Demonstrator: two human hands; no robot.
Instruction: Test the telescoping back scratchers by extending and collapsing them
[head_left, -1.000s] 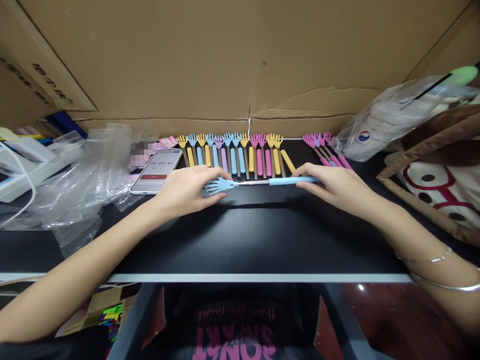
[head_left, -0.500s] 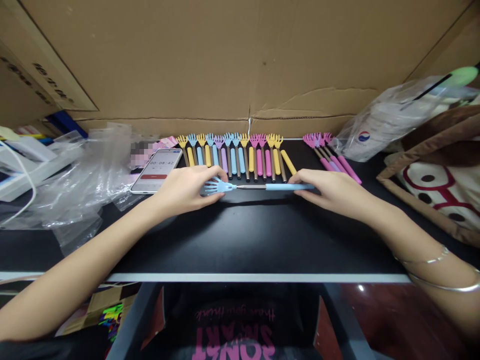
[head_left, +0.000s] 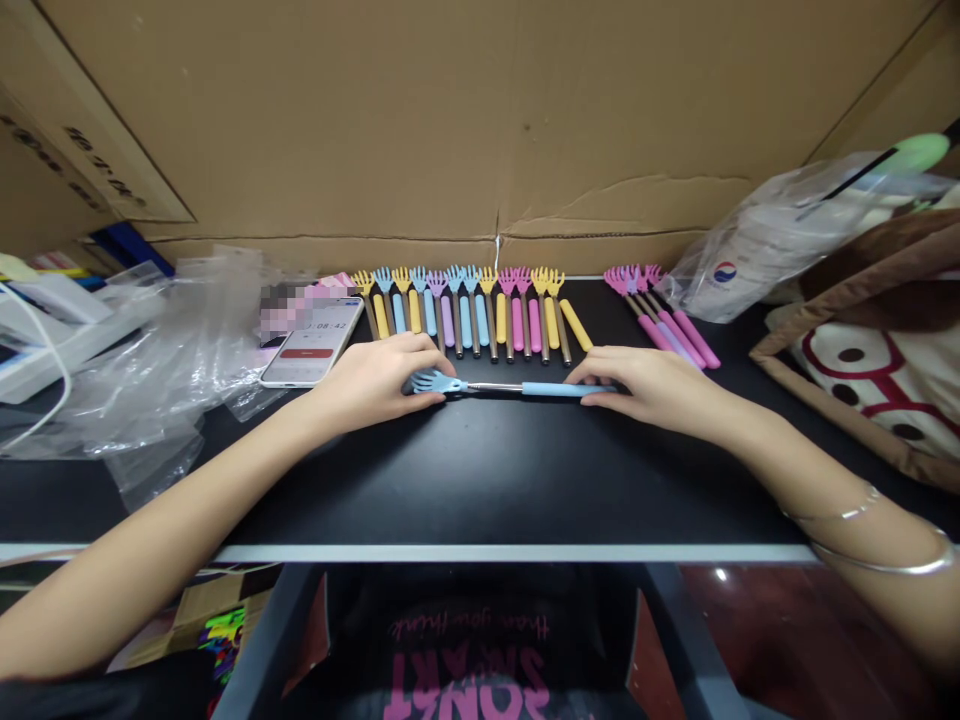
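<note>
A light blue back scratcher [head_left: 555, 389] with a hand-shaped head and a metal rod lies crosswise between my hands, low over the black tabletop. My left hand [head_left: 382, 378] closes its thumb and fingers around the scratcher's head. At the other end, my right hand [head_left: 637, 385] pinches the blue handle, covering its tip. Just behind, several pulled-apart back scratchers lie in a row: yellow, blue, purple and pink heads on metal rods [head_left: 494, 325], with loose coloured handles [head_left: 518, 326] beside them. Farther right sit several assembled pink and purple scratchers [head_left: 686, 335].
A phone [head_left: 311, 350] showing a timer and clear plastic bags [head_left: 172, 350] are on the left. On the right stand a bagged cup [head_left: 750, 255] and a brown-edged cloth bag [head_left: 847, 390]. Cardboard [head_left: 450, 120] walls the back; the table's pale front edge [head_left: 517, 553] is near me.
Both hands have lowered the blue back scratcher slightly toward the tabletop. My right hand has shifted a little left with the handle; my left hand still grips the head.
</note>
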